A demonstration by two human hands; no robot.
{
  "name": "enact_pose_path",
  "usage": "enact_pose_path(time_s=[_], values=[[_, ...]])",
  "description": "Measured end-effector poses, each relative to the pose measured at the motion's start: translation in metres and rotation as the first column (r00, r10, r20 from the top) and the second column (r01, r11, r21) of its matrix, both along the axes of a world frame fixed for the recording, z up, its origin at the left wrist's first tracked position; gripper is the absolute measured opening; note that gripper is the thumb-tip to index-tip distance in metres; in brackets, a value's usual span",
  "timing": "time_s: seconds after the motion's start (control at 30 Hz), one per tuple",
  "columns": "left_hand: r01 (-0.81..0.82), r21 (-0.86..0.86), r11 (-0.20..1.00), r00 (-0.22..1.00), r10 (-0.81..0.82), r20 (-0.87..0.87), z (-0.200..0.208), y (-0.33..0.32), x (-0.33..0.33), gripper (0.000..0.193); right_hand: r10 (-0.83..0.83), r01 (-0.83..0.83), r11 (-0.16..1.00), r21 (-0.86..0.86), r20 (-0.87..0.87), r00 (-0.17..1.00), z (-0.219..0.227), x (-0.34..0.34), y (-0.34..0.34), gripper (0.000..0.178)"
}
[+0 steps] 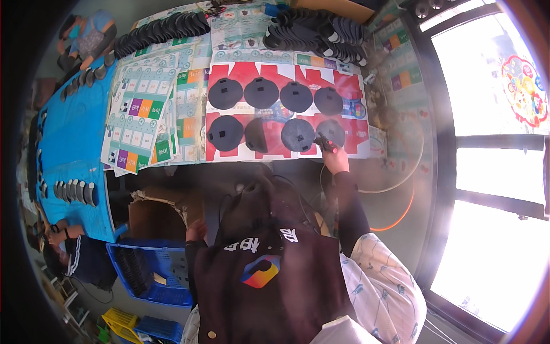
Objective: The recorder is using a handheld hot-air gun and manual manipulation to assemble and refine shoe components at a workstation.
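My right hand (336,159) grips a small spray gun (325,144), black with pinkish-red parts, above the front right of the table. Its nozzle points at a hazy, paler dark disc (330,134). Beside it lies a greyish disc (298,135) with a small black tab. More flat dark discs (226,93) lie in two rows on a red and white printed sheet (286,73); one half-round piece (256,136) looks folded. My left hand (196,230) hangs low by an open cardboard box (166,215), its fingers too small and dark to make out.
Dark curved pieces stand in a row (166,30) and piles (315,31) at the back. Printed sheets (140,109) lie left. A blue table (71,146), two people and a blue crate (150,272) are further left. An orange hose (401,219) loops right, near the glazed door (492,246).
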State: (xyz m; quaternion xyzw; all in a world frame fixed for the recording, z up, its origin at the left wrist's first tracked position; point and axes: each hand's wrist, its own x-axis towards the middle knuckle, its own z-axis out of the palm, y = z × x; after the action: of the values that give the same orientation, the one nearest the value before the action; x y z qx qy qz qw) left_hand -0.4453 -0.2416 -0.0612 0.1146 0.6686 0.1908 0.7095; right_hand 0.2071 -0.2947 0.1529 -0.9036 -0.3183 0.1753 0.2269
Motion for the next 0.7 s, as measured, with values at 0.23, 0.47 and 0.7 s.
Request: enact_pose_path(time_s=[0.23, 0.47, 0.7], values=[[-0.005, -0.029, 1.0, 1.0, 0.005, 0.003, -0.008, -0.017, -0.006, 0.039, 0.127, -0.181, 0.965, -0.188, -0.269, 0.955, 0.006, 0.002, 0.003, 0.036], [-0.028, -0.019, 0.999, 0.999, 0.028, 0.046, -0.022, -0.047, -0.018, 0.041, 0.268, -0.249, 0.963, 0.1, -0.291, 0.919, 0.03, -0.017, 0.039, 0.033], [-0.23, -0.085, 0.969, 0.967, 0.238, 0.087, -0.016, -0.066, -0.013, 0.04, 0.258, -0.276, 0.961, -0.036, -0.252, 0.933, 0.021, -0.062, 0.1, 0.035]])
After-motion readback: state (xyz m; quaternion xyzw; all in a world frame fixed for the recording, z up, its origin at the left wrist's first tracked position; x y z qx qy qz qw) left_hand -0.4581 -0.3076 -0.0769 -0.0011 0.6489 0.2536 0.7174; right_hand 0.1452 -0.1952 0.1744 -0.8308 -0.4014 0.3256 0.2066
